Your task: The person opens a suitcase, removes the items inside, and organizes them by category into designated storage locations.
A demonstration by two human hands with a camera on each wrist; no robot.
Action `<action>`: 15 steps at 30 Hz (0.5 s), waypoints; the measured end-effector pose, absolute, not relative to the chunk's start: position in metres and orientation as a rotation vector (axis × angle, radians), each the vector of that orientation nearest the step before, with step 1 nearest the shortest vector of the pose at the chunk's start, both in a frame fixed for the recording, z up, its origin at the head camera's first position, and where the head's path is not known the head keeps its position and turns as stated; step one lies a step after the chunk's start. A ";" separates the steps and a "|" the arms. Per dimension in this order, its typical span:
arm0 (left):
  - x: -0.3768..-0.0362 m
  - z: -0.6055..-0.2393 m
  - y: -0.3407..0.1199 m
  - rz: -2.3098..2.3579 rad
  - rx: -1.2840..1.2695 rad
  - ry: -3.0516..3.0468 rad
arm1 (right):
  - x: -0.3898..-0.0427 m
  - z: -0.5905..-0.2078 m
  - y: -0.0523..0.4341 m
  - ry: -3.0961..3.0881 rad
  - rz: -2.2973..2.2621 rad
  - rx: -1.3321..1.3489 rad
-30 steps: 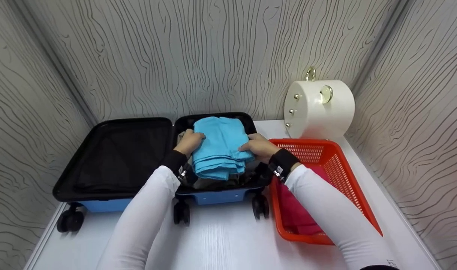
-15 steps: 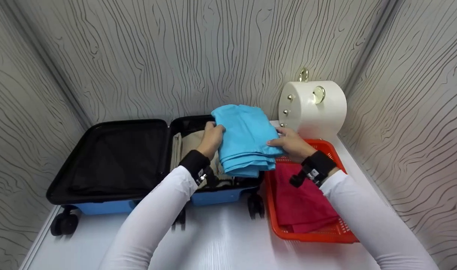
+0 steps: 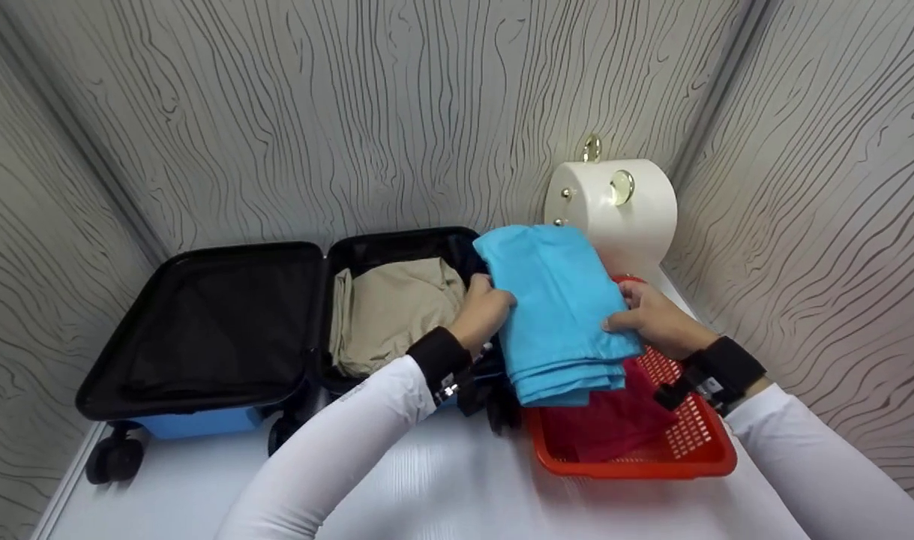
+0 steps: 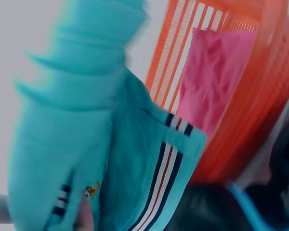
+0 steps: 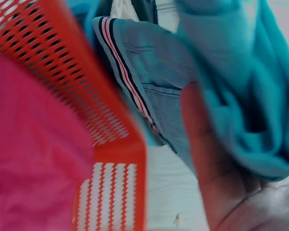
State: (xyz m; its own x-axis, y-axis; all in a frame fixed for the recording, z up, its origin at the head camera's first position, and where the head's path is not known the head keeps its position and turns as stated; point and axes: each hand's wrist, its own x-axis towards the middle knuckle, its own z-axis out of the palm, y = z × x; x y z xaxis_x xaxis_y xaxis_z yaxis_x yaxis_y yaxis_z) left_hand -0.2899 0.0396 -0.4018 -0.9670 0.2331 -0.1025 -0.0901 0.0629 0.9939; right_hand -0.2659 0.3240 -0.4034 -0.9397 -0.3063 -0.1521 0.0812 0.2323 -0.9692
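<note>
A folded light-blue shirt point(image 3: 558, 307) hangs over the back left of the red basket point(image 3: 636, 470), held up between both hands. My left hand point(image 3: 485, 315) pinches its left edge, and my right hand point(image 3: 660, 319) grips its right edge with the thumb on top. In the left wrist view, the shirt's loose lower layer point(image 4: 135, 144) shows a navy, white and red striped trim and a small embroidered figure. Inside the basket lies a dark pink cloth point(image 3: 603, 435), partly covered from view by the shirt.
To the left, an open suitcase point(image 3: 217, 322) with black lining and blue shell stands on wheels; folded beige clothes point(image 3: 404, 304) fill its right half. A white drum-shaped box point(image 3: 629, 225) with gold knobs is behind the basket. Patterned wall panels point(image 3: 337, 112) enclose the white surface point(image 3: 419, 487).
Both hands have carried the blue shirt rightward from above the suitcase's right half to the basket. The beige clothes are now uncovered. The head view has shifted slightly right.
</note>
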 end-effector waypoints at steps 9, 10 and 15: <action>-0.274 -0.431 0.074 1.854 0.353 2.150 | -0.255 -0.425 0.365 2.193 -1.563 -0.137; -0.272 -0.434 0.076 1.835 0.368 2.155 | -0.255 -0.427 0.367 2.183 -1.544 -0.122; -0.267 -0.449 0.085 1.654 0.389 2.223 | -0.253 -0.442 0.374 2.168 -1.445 -0.003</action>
